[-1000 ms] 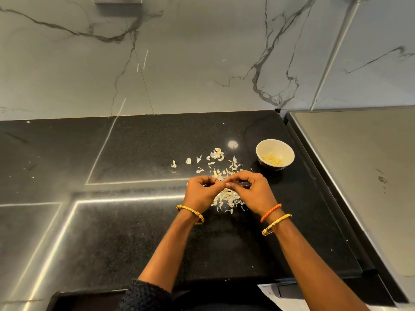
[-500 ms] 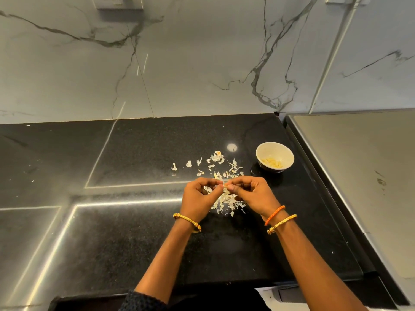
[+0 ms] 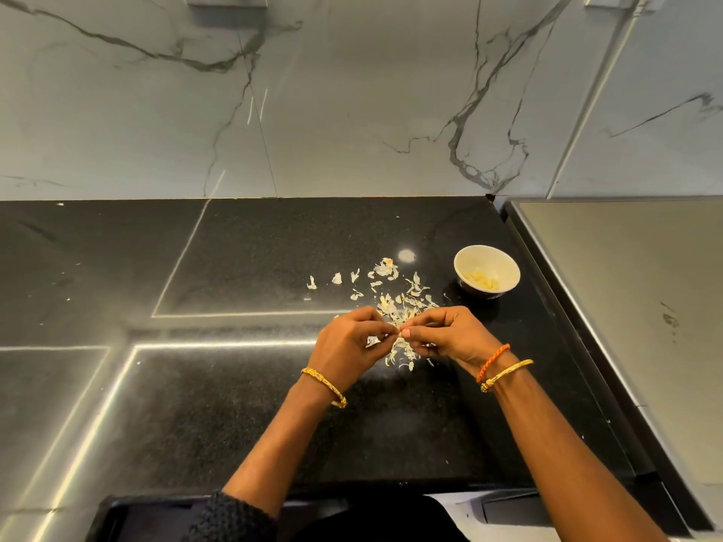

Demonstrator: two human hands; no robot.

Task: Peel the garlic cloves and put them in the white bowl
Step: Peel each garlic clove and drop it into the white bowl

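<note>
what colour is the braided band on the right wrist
Orange. The braided band sits just above a gold bangle, seen clearly in the head view.

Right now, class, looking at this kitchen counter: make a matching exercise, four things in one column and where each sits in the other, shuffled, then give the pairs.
1 bowl
2 peels
3 clove
4 orange band

A between both hands' fingertips
B right wrist
C scattered on the counter, left of the bowl
D counter's right end, peeled garlic inside

Pairs: 1-D, 2-C, 3-A, 4-B
</note>
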